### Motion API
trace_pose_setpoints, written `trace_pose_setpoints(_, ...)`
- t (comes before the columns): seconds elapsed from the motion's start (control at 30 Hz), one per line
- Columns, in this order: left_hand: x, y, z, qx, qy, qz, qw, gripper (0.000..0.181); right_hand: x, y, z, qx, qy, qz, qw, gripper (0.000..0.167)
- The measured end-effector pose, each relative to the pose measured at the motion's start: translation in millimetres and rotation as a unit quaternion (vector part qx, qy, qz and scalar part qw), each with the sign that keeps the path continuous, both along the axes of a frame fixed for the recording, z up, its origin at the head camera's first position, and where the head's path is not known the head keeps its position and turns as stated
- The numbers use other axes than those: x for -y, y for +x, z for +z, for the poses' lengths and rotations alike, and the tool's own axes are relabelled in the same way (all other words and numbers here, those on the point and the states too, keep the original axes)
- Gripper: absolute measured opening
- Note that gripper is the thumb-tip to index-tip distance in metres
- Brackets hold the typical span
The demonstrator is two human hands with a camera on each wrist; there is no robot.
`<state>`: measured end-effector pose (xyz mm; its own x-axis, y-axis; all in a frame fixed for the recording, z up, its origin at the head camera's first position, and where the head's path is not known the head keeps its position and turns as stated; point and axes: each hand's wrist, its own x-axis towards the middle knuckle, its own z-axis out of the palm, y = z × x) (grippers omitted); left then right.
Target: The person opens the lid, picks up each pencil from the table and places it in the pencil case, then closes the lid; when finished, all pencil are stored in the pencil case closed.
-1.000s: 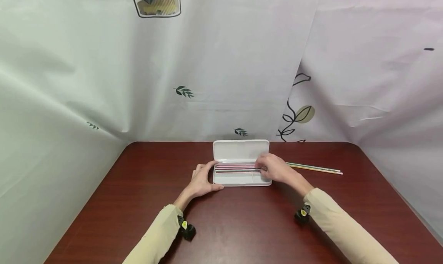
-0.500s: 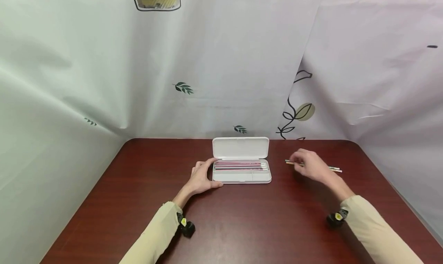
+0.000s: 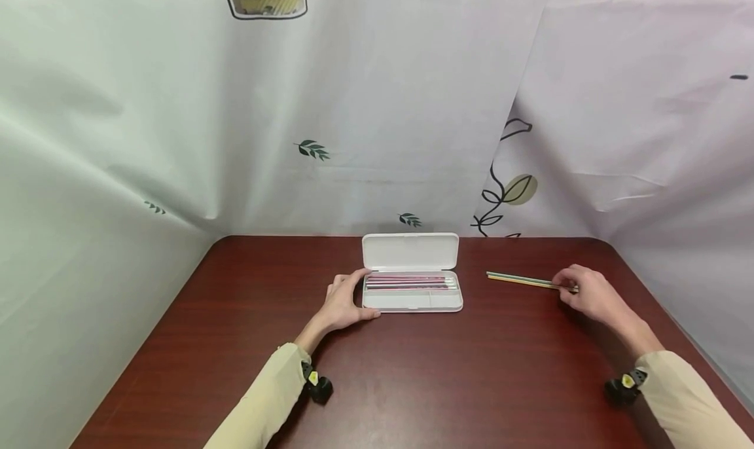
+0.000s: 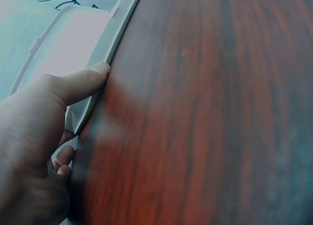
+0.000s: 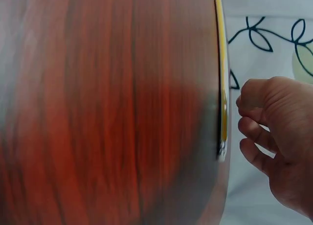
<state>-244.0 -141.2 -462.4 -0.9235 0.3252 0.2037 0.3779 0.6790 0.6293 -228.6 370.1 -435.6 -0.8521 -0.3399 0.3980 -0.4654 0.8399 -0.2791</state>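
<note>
A white pencil case (image 3: pixel 412 301) stands on the table with its lid up, and several pencils (image 3: pixel 406 282) lie in its rear compartment. My left hand (image 3: pixel 341 306) holds the case's left end, thumb along the front edge and fingers at the back corner. In the left wrist view the thumb (image 4: pixel 88 83) presses the case's rim. To the right, a yellow pencil (image 3: pixel 521 281) and a green one lie side by side on the table. My right hand (image 3: pixel 592 295) is over their right ends with loosely bent fingers. The right wrist view shows the fingers apart from the yellow pencil (image 5: pixel 222 68).
A dark red wooden table (image 3: pixel 412 383) carries everything. Behind it and along both sides hangs a white cloth (image 3: pixel 383 108) with printed leaves. The raised lid (image 3: pixel 410 251) stands close to the cloth at the table's back edge.
My right hand has moved right, away from the case, over the two loose pencils to their far ends. My left hand stays on the case. The loose pencils look unmoved.
</note>
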Motion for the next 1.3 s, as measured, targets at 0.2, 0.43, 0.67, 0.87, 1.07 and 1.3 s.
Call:
trace_pose_setpoints(0.2, 0.3, 0.3, 0.3, 0.001, 0.000, -0.001, 1.0000, 0.088, -9, 1.7, -2.8, -0.011, 0.012, 0.007, 0.9999, 0.022)
trace_pose_setpoints(0.43, 1.2, 2.3, -0.3, 0.001, 0.001, 0.004, 1.0000, 0.088, -13, -3.1, -5.5, -0.023, 0.018, 0.015, 0.9994, 0.023)
trace_pose_setpoints(0.67, 0.2, 3.7, 0.3, 0.006, 0.006, 0.003, 1.0000, 0.088, -18, -3.3, -9.6, -0.014, 0.028, 0.018, 0.9993, 0.025)
trace_pose_setpoints(0.87, -0.6, 2.4, 0.5, 0.001, 0.004, 0.001, 1.0000, 0.088, -20, -4.9, -10.0, -0.007, 0.032, 0.016, 0.9993, 0.024)
trace_pose_setpoints(1.07, -0.9, 2.7, 0.1, 0.000, 0.000, 0.003, 1.0000, 0.088, -20, -5.4, -8.2, -0.007, 0.040, 0.020, 0.9990, 0.026)
trace_pose_setpoints(1.3, -0.6, 1.3, 0.3, 0.004, 0.000, 0.005, 1.0000, 0.089, -19, -6.6, -4.9, 0.022, 0.079, 0.015, 0.9966, 0.025)
